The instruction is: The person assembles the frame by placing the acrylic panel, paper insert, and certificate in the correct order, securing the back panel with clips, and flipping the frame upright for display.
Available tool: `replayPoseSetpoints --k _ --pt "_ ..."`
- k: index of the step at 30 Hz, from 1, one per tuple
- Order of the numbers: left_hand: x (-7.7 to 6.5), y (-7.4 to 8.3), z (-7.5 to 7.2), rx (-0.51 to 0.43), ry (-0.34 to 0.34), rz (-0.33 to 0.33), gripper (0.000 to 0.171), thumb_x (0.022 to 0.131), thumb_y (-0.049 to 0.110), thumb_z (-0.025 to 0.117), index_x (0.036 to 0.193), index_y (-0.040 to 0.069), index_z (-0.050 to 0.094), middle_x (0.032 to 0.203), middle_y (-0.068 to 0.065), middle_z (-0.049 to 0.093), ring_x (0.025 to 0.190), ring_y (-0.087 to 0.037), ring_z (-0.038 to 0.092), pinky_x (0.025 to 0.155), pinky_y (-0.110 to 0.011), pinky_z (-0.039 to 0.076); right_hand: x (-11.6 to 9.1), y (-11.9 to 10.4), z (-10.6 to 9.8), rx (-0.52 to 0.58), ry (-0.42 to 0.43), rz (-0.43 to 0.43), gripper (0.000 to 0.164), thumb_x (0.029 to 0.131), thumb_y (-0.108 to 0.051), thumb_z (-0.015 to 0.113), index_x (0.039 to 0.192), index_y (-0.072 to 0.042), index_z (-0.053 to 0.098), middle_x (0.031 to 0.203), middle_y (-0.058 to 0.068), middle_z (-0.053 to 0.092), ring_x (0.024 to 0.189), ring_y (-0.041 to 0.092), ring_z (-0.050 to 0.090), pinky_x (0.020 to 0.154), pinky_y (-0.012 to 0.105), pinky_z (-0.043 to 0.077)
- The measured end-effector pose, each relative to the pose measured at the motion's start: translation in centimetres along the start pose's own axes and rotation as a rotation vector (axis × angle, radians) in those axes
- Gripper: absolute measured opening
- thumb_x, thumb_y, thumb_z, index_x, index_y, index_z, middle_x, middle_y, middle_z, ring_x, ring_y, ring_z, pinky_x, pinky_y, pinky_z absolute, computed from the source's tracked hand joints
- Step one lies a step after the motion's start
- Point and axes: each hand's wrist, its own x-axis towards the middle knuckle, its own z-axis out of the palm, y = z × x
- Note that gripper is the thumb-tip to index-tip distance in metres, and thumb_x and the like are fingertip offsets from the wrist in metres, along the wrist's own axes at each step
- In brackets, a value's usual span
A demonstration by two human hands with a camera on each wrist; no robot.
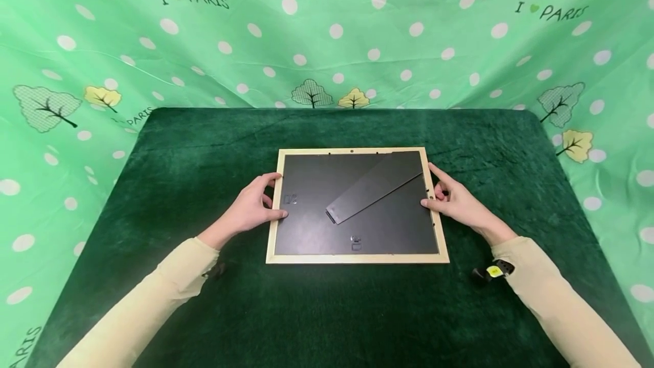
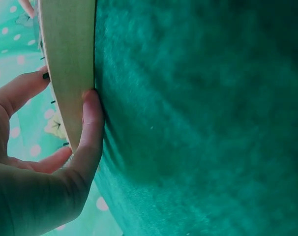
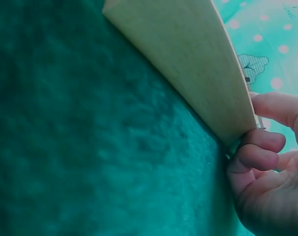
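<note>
A picture frame (image 1: 357, 258) with a pale wooden border lies back side up on the dark green cloth. Its black backing board (image 1: 306, 234) carries a stand leg (image 1: 375, 187), folded flat and slanting to the upper right. My left hand (image 1: 249, 204) grips the left edge, thumb over the border. At the opposite edge my right hand (image 1: 457, 204) holds the frame with its thumb on the back. In the left wrist view, fingers of the left hand (image 2: 38, 184) sit on both faces of the wooden side (image 2: 70, 59). Curled fingers of the right hand (image 3: 274, 182) meet the border (image 3: 188, 54) near the cloth.
Dark green velvety cloth (image 1: 327, 311) covers the table. Behind it and at both sides hangs a light green curtain (image 1: 327, 44) with white dots and trees. Metal hangers (image 1: 356, 243) sit on the backing board. Near the right cuff is a black device with a yellow tag (image 1: 494, 271).
</note>
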Motion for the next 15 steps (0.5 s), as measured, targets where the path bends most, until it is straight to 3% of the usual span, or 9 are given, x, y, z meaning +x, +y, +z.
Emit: replayPoseSetpoints --k 7,15 --pt "0.6 0.2 -0.3 0.036 -0.028 -0.005 0.085 0.075 0.012 0.083 0.144 0.0 0.034 0.126 -0.022 0.047 0.077 -0.023 0.063 0.064 -0.036 0.053 0.2 0.2 -0.6 0.12 -0.041 0.044 0.085 0.094 -0.015 0.065 0.156 -0.014 0.007 0.077 0.01 0.047 0.052 0.013 0.039 0.051 0.03 0.039" --pt "0.8 0.3 -0.4 0.033 -0.041 -0.001 0.084 0.077 0.012 0.082 0.144 -0.001 0.034 0.129 -0.023 0.045 0.079 -0.024 0.064 0.063 -0.037 0.054 0.3 1.0 -1.2 0.336 -0.095 0.097 0.066 0.103 -0.023 0.048 0.156 -0.017 0.008 0.068 0.005 0.045 0.055 0.015 0.04 0.054 0.031 0.037"
